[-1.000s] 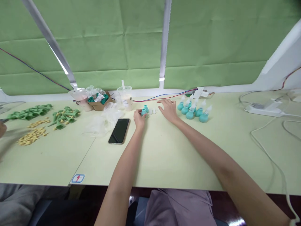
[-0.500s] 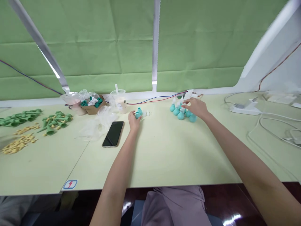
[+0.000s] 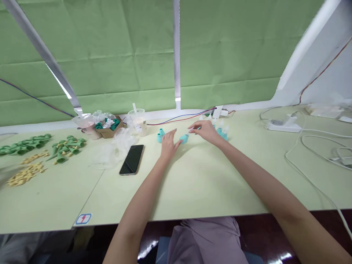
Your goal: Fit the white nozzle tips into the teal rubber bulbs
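Observation:
A teal round-bodied bulb (image 3: 184, 138) with a short neck is tilted on the table between my hands. My left hand (image 3: 168, 145) has its fingers spread, and the thumb reaches the bulb's left side. Just above the bulb's neck, my right hand (image 3: 205, 131) pinches a small whitish piece, mostly hidden by the fingertips. Two more teal bulbs (image 3: 159, 138) with open necks stand left of my left hand. Behind and right of my right hand are several teal bulbs with clear whitish tips (image 3: 224, 134), partly covered by that hand.
A black phone (image 3: 132, 160) lies left of my forearm, near a crumpled plastic bag (image 3: 108, 152). Drink cups (image 3: 139, 123) and a cardboard box (image 3: 110, 132) stand behind. Green horn-shaped pieces (image 3: 66, 146) and yellow bits (image 3: 26, 174) lie far left. A power strip (image 3: 284, 126) with cables is right.
My right hand has come left from the tipped bulbs to the middle. My left hand has left the two open-necked bulbs and moved right. A teal bulb now lies between my hands.

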Demonstrator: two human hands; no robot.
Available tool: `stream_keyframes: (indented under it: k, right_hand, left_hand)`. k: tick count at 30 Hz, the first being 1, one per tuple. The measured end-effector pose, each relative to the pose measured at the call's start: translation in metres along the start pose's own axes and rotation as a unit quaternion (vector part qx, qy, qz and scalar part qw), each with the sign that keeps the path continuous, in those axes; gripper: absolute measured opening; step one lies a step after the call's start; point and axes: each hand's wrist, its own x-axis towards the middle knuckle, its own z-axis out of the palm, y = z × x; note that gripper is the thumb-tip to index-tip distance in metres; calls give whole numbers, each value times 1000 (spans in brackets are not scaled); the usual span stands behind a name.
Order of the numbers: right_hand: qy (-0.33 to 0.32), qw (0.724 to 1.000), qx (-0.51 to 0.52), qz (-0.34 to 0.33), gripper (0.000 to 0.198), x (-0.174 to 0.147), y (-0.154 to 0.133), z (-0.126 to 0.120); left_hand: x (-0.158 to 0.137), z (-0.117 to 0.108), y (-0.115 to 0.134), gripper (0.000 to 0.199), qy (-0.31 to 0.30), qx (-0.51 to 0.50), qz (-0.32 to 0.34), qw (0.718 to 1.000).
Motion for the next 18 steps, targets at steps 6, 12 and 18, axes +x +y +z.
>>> stream_keyframes:
  k: [6,12,18]
  right_hand:
    - [27,983,175,53,16,-10,20,48]
    - [93,986,136,12,11,-23,36,56]
    - [169,978,110,-46,8,-29,31,55]
  left_hand:
    - [-5,9,-7,28,-58,41,21,997]
    - [-2,7,-1,21,-92,91,52,990]
    - [-2,5,5,22,-82,94,9,992]
